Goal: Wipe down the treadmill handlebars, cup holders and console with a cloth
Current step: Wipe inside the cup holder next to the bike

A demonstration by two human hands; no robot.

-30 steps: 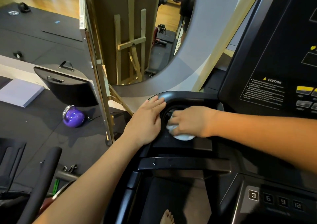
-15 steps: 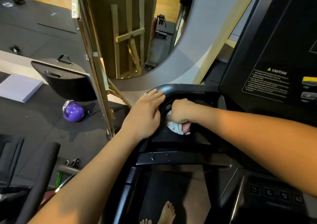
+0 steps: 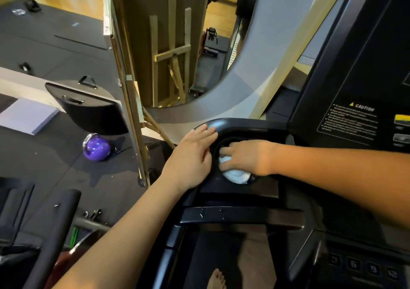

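On the black treadmill, in its cup holder, the right hand grasps the white cloth, which shows at six o'clock of the grip; the left hand rests flat, released.

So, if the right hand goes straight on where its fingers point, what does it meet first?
Probably the cup holder rim, with the left hand resting right beyond it. Depth is unclear; the right hand grips the cloth.
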